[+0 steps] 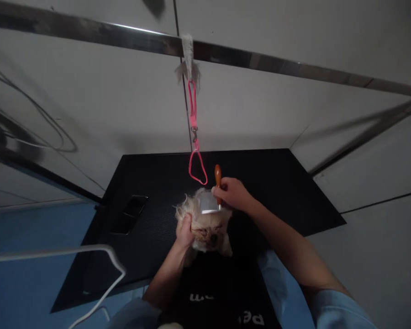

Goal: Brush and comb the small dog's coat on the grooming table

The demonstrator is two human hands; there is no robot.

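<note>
A small cream-coloured dog is on the black table, its face turned toward me and its eyes looking closed. My right hand grips the orange-brown handle of a slicker brush. The brush's pale flat head lies against the fur on top of the dog's head, and its pins are hidden. With my left hand I hold the side of the dog's head, fingers wrapped into the fur and partly out of sight. Tufts of fur stand up above that hand.
A pink loop leash hangs from a metal bar just beyond the dog. A dark phone-like object lies on the left of the black table. A white cable curves in at lower left.
</note>
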